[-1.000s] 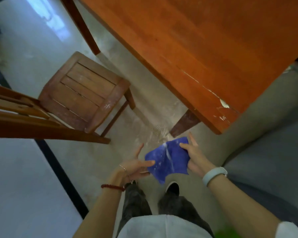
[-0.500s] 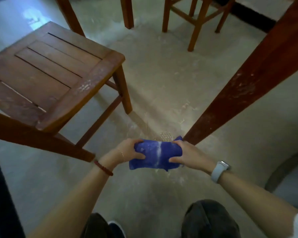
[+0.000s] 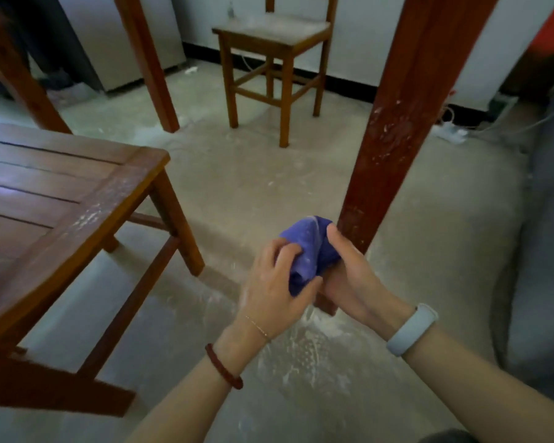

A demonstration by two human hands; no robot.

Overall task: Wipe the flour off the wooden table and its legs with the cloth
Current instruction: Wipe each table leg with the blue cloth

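Far left of frame: slatted wooden chair seat (image 3: 45,187), seen from above, pale dusty smears along its right rail. Dark chair leg (image 3: 179,225) ran down to the floor at centre-left.

Upper left: a second desk leg (image 3: 147,59), slanting, foot on the floor near the wall.

Upper centre: small wooden chair (image 3: 272,36) stood against the wall, seat looked dusty.

Lower centre: left forearm entered from the bottom edge, red bead bracelet (image 3: 223,367) and a thin chain at the wrist. Left hand (image 3: 275,282) had its grip curled round the lower left side of the cloth (image 3: 307,247), fingertips dug into the fabric, thumb under it.

Centre: cloth was blue-purple, bunched into a wad between both hands, with a white streak across its top. It sat just in front of the near desk leg; contact with the leg could not be judged.

Right of centre: right hand (image 3: 352,276) cupped the cloth from the right, thumb pressed along its upper edge, grip closed on it. Pale wristband (image 3: 411,329) on that wrist.

Behind the hands: near desk leg (image 3: 397,132), dark red wood, white specks and scuffs mid-height. White flour (image 3: 304,353) scattered on the concrete floor (image 3: 269,187) below the hands, around the leg's foot.

Far right: grey blurred mass; white power strip (image 3: 450,133) by the wall.
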